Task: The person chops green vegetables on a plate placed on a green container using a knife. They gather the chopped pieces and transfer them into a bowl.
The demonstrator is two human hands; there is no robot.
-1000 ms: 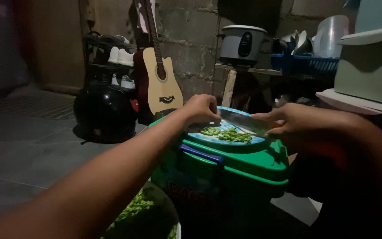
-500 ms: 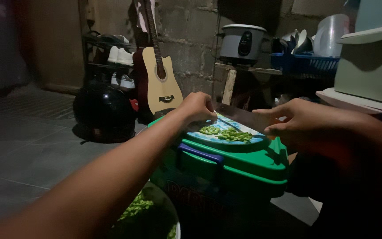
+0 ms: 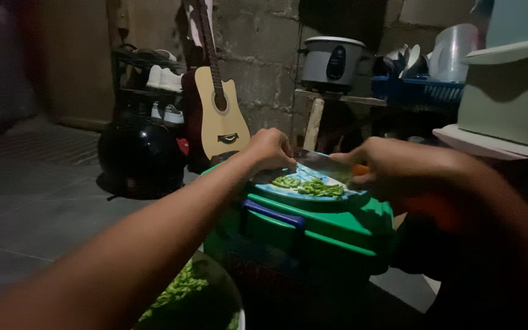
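A green cooler box (image 3: 313, 229) with a blue handle stands in front of me. On its lid lies a blue plate (image 3: 304, 173) with chopped green vegetable pieces (image 3: 313, 186). My left hand (image 3: 269, 149) rests at the plate's far left edge, fingers curled down onto the greens. My right hand (image 3: 377, 168) grips a knife with an orange handle; its blade (image 3: 313, 161) points left over the plate, close to my left fingers.
A bowl of cut greens (image 3: 184, 293) sits on the floor below my left arm. A guitar (image 3: 218, 104), a black helmet (image 3: 139, 153) and a shoe rack stand behind. A rice cooker (image 3: 332, 61) and a dish rack sit on a shelf; stacked pale containers (image 3: 508, 91) are at right.
My right hand moved left with the knife, bringing the blade nearer to my left fingers over the plate. My left hand stayed in place on the greens.
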